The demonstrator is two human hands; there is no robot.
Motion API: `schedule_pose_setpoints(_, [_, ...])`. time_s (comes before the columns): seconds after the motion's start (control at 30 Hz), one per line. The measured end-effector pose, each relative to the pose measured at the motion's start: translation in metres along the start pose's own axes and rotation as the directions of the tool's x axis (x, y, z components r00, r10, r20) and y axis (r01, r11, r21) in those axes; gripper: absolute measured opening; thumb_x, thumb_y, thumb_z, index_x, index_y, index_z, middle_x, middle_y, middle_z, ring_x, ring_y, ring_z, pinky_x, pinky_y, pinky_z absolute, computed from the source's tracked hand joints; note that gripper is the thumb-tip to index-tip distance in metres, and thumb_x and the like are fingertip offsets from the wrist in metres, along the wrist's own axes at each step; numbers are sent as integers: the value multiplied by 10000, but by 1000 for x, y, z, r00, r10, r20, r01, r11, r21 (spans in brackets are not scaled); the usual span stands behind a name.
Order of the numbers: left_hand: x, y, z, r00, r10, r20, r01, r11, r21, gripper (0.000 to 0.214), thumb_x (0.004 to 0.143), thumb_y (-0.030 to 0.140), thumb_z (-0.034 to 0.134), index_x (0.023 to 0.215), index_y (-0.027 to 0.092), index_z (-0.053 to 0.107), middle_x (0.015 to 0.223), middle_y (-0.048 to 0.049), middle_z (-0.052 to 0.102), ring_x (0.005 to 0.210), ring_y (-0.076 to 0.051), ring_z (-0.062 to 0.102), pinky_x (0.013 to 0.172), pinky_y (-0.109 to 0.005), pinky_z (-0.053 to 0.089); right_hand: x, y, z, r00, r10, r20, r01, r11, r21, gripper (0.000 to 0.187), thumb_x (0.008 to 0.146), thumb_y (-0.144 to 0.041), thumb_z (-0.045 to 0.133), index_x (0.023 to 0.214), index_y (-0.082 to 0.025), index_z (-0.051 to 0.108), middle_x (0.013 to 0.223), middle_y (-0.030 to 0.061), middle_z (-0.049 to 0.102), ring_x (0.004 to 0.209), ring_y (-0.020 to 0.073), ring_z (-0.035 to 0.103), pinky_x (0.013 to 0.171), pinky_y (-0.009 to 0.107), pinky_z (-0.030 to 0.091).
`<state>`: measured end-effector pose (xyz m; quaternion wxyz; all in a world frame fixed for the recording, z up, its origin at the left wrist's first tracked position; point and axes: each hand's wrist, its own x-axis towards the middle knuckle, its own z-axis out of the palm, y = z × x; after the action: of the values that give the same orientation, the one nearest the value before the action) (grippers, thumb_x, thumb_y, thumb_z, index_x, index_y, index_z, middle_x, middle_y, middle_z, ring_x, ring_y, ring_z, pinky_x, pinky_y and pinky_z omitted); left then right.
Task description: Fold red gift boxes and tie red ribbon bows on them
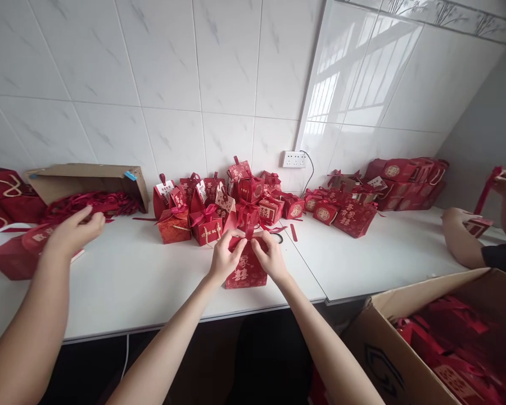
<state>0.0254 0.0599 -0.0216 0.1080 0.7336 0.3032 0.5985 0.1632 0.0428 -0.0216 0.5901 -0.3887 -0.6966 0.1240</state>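
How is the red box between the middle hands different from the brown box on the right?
The red box is small; the brown box is bigger. The left hand and right hand grip the red box's top; the brown box stands open, holding red boxes. Both have printed marks.

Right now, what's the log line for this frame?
left hand: pinching at top of red box; right hand: same; box: on white table

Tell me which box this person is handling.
The box whose top is between the left hand and right hand; the clustered boxes stand behind it, untouched.
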Motion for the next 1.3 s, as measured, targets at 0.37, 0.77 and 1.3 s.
schedule_pose_setpoints(0.37, [2, 3, -3, 995, 94, 35, -93, 996, -14, 187, 868, 178, 494, 989, 203, 634, 962, -33, 660, 930, -142, 614, 831, -271, 510, -2, 3, 5, 999, 5, -48, -4, 1000, 18, 94, 832, -227, 467, 814, -210, 558, 796, 16, 623, 743, 162, 566, 701, 290, 442])
schedule_pose_setpoints(0.77, [2, 7, -2, 999, -32, 34, 32, 999, -7, 222, 840, 210, 509, 999, 199, 664, 998, -41, 667, 951, -169, 621, 853, -303, 518, -2, 0, 4, 998, 33, -54, -32, 999, 13, 108, 814, -234, 446, 811, -212, 552, 794, 19, 614, 734, 163, 558, 711, 296, 443])
schedule_pose_setpoints(1.3, [2, 6, 0, 999, -43, 5, 43, 999, -22, 232, 831, 217, 532, 1028, 191, 650, 1032, -53, 676, 971, -176, 627, 879, -322, 515, -3, 2, 6, 997, 42, -61, -40, 999, 37, 100, 831, -262, 459, 774, -214, 526, 765, 11, 595, 714, 157, 548, 705, 289, 438])
